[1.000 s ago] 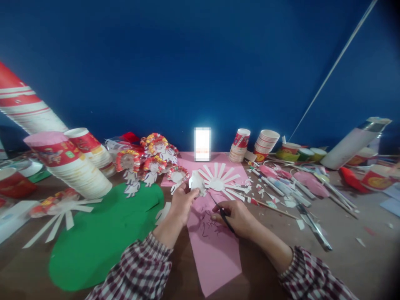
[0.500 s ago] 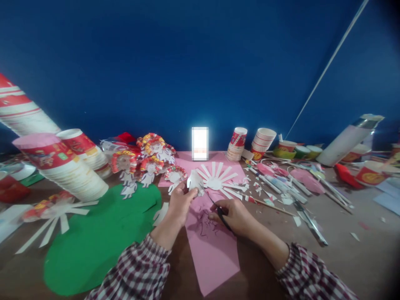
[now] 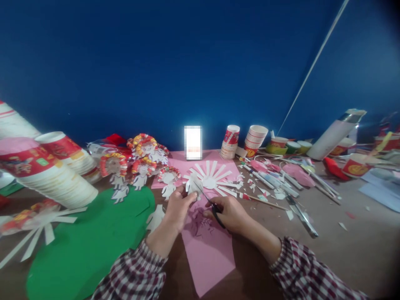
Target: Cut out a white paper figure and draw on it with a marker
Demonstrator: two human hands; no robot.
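A small piece of white paper is pinched between the thumb and fingers of my left hand. My right hand grips a pair of scissors by the dark handles, and their blades reach up to the paper's right side. Beneath both hands lies a pink paper sheet with dark pen marks. Just beyond the held paper is a white paper cup cut into a fan of strips. A white figure-shaped cutout rests beside my left wrist.
A green sheet covers the left side, below leaning stacks of paper cups and several decorated paper figures. On the right are pens, paper scraps, a utility knife and a white bottle. A blue wall stands behind.
The whole scene has shifted left in view as the head turned slightly right. Both hands keep their holds, with the scissor blades still at the white paper.
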